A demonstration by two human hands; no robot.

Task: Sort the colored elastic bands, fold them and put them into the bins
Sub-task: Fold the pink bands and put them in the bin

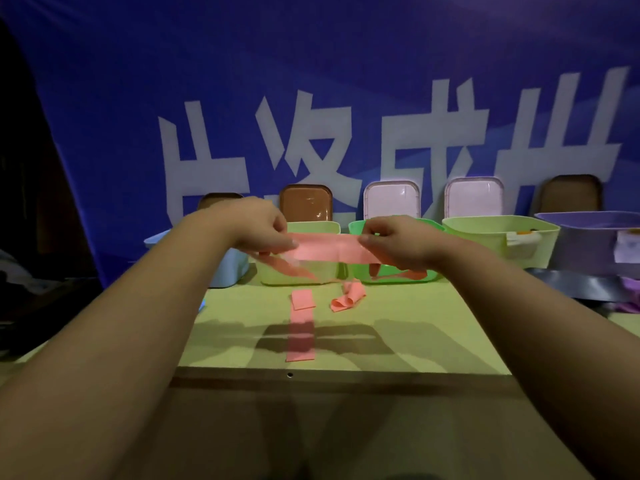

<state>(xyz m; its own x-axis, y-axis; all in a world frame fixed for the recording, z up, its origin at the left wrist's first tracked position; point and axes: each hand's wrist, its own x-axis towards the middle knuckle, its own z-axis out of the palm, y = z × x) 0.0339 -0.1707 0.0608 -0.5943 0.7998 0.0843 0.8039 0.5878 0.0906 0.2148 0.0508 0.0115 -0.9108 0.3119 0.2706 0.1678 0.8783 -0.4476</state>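
Behind everything we see a blue banner (311, 81) with large white characters. Below it lies the yellow-green table (433, 327), and along its far edge stands a row of bins: a light blue bin (230, 271), a pale green bin (298, 277), a bright green bin (398, 277), a second pale bin (495, 237) and a purple bin (585, 240). Lids lean upright against the banner behind them.

Both arms reach forward over the table. The left hand (258, 226) and the right hand (398, 242) are raised in front of the two middle bins. Each pinches one end of a pink band (327, 249) between thumb and curled fingers. The band runs level and flat from one hand to the other, above the table and not touching it. Its loose parts droop below each grip.

On the table under the hands we see a flat pink strip (300, 341) pointing away from us, its far end folded over. Just to its right lies a small crumpled pink piece (346, 300).
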